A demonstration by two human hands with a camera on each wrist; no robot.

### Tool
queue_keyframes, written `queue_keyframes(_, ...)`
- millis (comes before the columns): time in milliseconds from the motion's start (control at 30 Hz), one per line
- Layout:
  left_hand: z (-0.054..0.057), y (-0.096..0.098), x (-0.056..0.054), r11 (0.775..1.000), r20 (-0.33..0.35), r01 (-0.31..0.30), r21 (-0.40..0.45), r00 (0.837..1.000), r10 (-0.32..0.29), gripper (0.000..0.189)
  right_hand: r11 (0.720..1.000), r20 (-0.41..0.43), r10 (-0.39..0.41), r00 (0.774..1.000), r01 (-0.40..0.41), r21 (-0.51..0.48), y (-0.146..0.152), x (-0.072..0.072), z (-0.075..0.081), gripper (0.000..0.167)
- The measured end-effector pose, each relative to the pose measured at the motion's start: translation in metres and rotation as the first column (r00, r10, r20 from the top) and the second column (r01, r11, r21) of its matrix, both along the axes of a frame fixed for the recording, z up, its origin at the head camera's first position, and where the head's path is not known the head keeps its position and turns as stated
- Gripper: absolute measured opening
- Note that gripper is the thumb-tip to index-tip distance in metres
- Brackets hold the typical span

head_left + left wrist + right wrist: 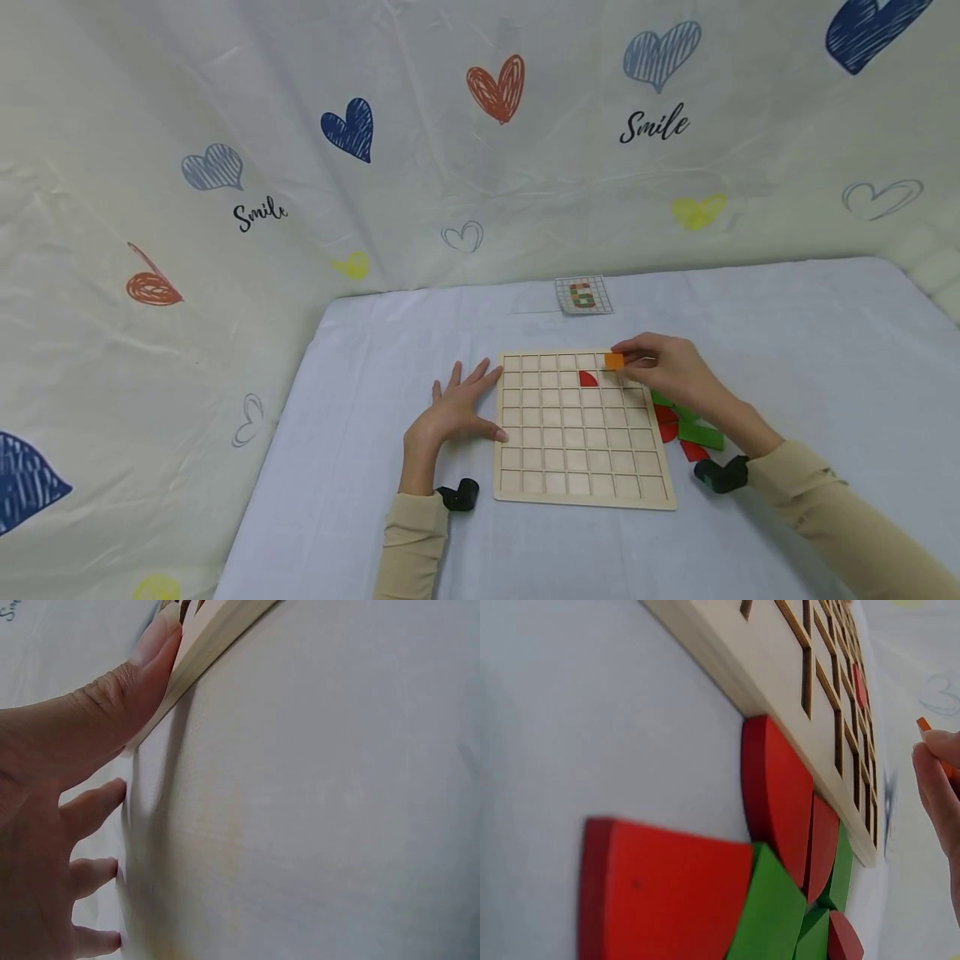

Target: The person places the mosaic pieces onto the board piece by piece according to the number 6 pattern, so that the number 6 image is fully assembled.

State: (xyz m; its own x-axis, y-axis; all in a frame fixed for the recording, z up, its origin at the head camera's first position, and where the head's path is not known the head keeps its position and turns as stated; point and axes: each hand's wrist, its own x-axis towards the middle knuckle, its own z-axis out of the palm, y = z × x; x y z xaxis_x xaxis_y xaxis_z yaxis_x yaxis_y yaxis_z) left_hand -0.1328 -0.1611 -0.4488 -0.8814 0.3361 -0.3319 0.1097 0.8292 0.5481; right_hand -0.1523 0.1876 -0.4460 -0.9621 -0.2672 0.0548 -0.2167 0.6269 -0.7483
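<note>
A wooden grid board (572, 437) lies on the cloth-covered table. One red quarter-round block (588, 379) sits in a cell near its upper part. My right hand (671, 367) pinches an orange square block (614, 361) between thumb and fingers, over the board's top right cells. In the right wrist view the fingertips hold the orange block (923, 724) above the board's level. My left hand (453, 412) is spread at the board's left edge, its thumb (154, 656) touching the rim and its other fingers pointing away from me.
Several red and green blocks (701, 435) lie beside the board's right edge, under my right forearm. A small pattern card (584, 296) with a coloured design on a grid lies behind the board. A printed cloth with hearts (496, 88) hangs behind the table.
</note>
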Motion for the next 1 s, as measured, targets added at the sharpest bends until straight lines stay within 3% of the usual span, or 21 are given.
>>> queue_keyframes(467,0.001,0.0,0.0,1.0,0.005,0.004,0.003,1.0,-0.004,0.109,0.999,0.086,0.038,0.996,-0.037,-0.021,-0.023,-0.008,0.0,0.028)
queue_keyframes(1000,0.001,0.0,-0.001,1.0,0.002,0.006,0.001,1.0,-0.006,0.108,0.985,0.083,0.17,0.982,-0.171,-0.001,-0.044,-0.018,0.0,0.028)
